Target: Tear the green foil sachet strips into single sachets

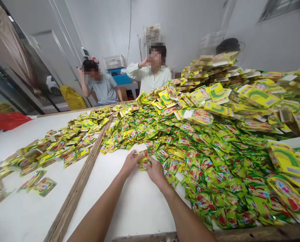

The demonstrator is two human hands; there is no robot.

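Note:
My left hand [130, 163] and my right hand [155, 169] meet over the white table, fingers closed on small yellow-green packets [142, 164] with red fruit prints. Fingertips cover part of these packets, so I cannot tell how many there are. Just above them shows a white flap [139, 147]; whether it belongs to a carton in my left hand is unclear. A large heap of shiny green packets [205, 171] lies beyond and to the right of my right hand. One loose packet [172, 179] lies close to my right wrist.
Flat yellow cartons [259, 95] are piled at the back right. A wooden strip [81, 181] divides the tabletop; filled-looking boxes [74, 141] lie left of it. Two people [99, 87] sit across the table. A wooden edge [265, 232] runs along the front.

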